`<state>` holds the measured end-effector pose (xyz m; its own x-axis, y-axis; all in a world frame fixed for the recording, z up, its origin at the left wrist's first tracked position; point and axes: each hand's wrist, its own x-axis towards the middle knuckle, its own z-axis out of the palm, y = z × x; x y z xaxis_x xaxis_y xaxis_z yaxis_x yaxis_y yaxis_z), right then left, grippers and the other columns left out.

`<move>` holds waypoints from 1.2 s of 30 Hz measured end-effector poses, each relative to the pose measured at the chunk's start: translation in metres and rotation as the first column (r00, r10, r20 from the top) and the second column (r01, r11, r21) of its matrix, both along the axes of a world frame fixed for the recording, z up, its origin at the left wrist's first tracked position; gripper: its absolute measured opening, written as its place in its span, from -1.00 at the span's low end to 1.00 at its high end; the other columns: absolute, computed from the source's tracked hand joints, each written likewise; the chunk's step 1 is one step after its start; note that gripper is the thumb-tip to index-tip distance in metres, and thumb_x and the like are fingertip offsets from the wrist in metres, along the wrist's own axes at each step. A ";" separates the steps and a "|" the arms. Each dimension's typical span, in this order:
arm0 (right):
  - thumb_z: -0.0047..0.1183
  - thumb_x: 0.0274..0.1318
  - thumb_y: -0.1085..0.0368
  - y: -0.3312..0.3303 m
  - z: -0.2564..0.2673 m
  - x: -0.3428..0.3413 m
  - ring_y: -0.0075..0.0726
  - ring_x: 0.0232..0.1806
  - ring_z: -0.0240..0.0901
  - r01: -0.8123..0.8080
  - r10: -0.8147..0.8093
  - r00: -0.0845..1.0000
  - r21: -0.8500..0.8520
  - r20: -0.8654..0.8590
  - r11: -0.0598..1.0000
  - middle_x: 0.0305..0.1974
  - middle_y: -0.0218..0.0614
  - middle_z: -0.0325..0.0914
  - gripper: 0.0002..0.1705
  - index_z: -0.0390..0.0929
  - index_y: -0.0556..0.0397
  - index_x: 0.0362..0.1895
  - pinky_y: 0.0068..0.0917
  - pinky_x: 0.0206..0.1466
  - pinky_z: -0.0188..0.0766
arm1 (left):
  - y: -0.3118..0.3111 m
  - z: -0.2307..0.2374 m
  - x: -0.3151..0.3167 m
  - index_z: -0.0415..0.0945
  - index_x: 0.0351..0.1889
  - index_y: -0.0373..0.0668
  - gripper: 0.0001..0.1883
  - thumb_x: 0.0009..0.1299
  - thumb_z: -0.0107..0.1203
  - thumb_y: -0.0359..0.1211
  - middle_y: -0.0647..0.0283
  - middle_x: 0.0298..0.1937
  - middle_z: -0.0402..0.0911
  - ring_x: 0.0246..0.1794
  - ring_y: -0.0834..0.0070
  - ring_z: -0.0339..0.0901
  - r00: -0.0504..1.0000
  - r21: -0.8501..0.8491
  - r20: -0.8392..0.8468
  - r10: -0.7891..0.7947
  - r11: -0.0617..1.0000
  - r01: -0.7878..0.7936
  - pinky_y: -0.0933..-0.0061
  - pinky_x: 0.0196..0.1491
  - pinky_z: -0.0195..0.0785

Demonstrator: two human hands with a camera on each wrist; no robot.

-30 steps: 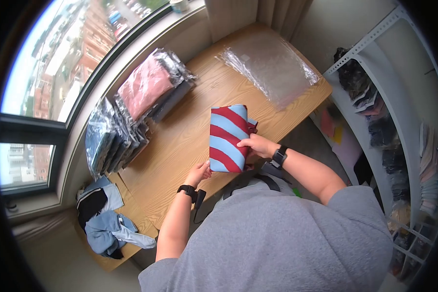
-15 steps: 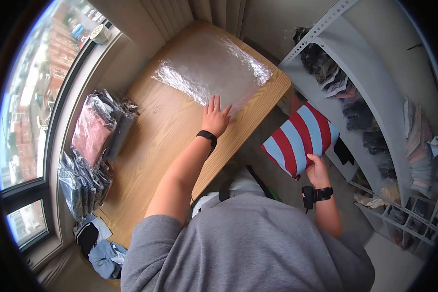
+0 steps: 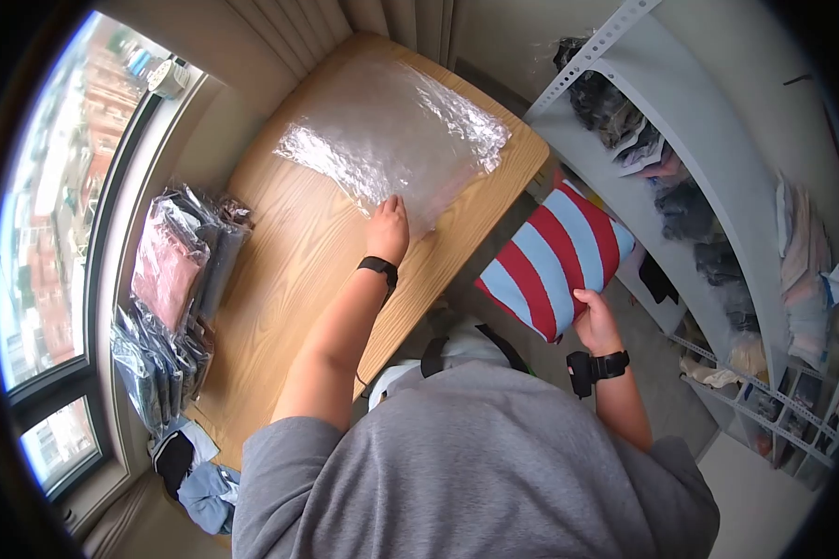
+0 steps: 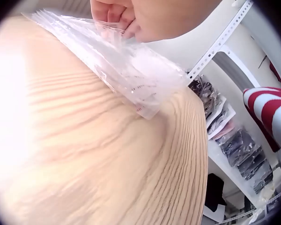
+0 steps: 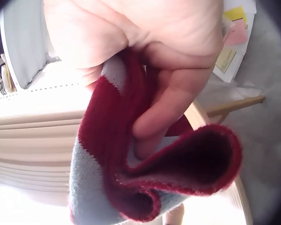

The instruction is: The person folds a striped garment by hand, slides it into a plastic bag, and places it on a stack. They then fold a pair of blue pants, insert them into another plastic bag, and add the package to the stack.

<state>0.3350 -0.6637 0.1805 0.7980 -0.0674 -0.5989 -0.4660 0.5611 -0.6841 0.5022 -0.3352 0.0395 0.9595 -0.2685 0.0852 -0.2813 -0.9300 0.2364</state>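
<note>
My left hand [image 3: 389, 233] is over the near edge of a stack of clear plastic bags [image 3: 382, 130] on the table. In the left wrist view its curled fingers [image 4: 124, 18] pinch the edge of a clear bag [image 4: 131, 70], drawn up toward the hand. Off the table's right side, my right hand [image 3: 598, 326] grips a folded knit garment [image 3: 559, 256] with red and light blue stripes. The thumb lies on top of it. From the right wrist view, fingers reach in between the folds, and the rolled red edges [image 5: 210, 183] hang below the palm.
Bagged folded clothes [image 3: 170, 270] are stacked along the window side of the wooden table [image 3: 270, 307]. Loose denim and dark clothing [image 3: 205, 489] lies at the near left corner. A grey shelf [image 3: 690, 140] with packed garments stands on the right.
The left hand left the striped garment, reached across to the plastic bags, and its spread fingers curled onto a bag edge. The right hand carried the garment to the right, off the table.
</note>
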 end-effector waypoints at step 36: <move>0.09 0.13 0.16 0.167 -0.098 -0.005 -0.19 0.13 0.36 -0.460 0.688 0.725 -0.726 0.025 0.512 0.10 -0.09 0.43 -0.28 0.14 0.18 0.29 -0.31 0.22 0.23 | 0.102 0.016 -0.159 0.11 0.32 -0.20 -0.35 0.19 -0.07 -0.54 -0.12 0.34 0.12 -0.22 0.09 0.55 0.922 -0.006 -0.359 0.145 0.987 -0.158 0.20 -0.23 0.48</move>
